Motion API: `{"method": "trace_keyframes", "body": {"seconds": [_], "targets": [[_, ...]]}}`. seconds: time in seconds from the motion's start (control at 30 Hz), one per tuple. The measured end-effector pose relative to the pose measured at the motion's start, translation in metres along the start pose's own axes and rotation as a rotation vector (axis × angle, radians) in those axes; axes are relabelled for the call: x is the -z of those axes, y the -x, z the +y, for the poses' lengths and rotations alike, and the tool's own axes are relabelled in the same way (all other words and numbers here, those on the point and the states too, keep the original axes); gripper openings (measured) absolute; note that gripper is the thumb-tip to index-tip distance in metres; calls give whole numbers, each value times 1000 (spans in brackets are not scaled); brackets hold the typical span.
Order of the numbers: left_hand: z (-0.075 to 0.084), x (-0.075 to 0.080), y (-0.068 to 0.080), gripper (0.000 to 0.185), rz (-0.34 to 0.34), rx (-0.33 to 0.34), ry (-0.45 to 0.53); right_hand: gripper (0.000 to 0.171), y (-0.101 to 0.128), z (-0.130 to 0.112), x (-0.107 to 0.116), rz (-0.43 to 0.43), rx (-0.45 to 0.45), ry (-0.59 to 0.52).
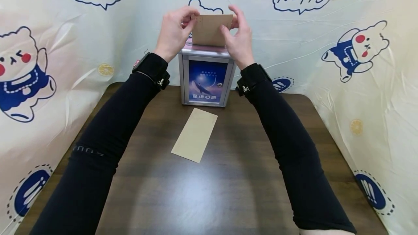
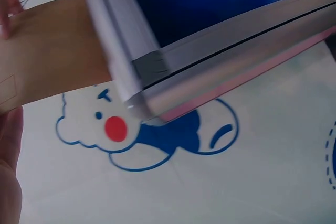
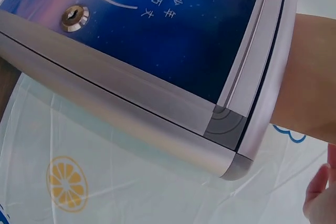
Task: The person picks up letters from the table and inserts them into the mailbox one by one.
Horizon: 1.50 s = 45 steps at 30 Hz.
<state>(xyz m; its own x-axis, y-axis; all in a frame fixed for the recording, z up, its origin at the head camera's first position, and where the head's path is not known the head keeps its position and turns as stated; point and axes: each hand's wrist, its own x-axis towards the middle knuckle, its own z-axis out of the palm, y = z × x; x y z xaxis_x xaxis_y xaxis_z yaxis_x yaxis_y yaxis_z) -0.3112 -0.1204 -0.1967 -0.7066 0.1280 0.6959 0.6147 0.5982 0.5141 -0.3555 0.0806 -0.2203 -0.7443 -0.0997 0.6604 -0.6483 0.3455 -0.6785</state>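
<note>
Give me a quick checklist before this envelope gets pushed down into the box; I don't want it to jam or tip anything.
1. Both hands on the envelope: ok. The left hand and right hand pinch its upper corners.
2. Envelope upright over the top of the box: ok, its lower edge sits at the box top.
3. Lower edge actually in the slot: cannot tell, the slot is hidden in every view.
4. Box standing flat on the table: ok.
5. Second envelope out of the way: ok, it lies flat in front of the box, apart from it.
6. Lock shut: cannot tell.
</note>
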Motion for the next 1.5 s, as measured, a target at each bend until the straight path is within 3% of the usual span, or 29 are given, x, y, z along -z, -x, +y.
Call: {"method": "trace_keyframes", "body": {"seconds": [0.27, 0.43, 0.57, 0.73, 0.9, 1.03, 1.17, 1.33, 1.5], "targets": [[-21, -4, 14, 22, -132, 98, -105, 18, 10, 10, -7, -8, 147, 202], [-30, -5, 26, 32, -242, 175, -192, 24, 22, 17, -13, -94, 23, 446], [-34, -6, 36, 36, -281, 217, -197, 31, 32, 19, -17, -163, -94, 607], [-37, -4, 47, 33, -265, 221, -174, 29, 40, 17, -20, -147, -94, 606], [-38, -2, 58, 29, -212, 167, -171, 27, 52, 12, -21, -113, -28, 581], [-39, -2, 72, 27, -212, 148, -151, 23, 72, 8, -18, -90, 53, 582], [-43, 0, 89, 27, -233, 157, -122, 21, 96, 4, -13, -85, 126, 569], [-51, -1, 113, 25, -259, 202, -119, 20, 124, 7, -8, -110, 123, 523], [-54, -8, 144, 20, -390, 281, -160, 20, 150, 18, -7, -169, 47, 521]]}}
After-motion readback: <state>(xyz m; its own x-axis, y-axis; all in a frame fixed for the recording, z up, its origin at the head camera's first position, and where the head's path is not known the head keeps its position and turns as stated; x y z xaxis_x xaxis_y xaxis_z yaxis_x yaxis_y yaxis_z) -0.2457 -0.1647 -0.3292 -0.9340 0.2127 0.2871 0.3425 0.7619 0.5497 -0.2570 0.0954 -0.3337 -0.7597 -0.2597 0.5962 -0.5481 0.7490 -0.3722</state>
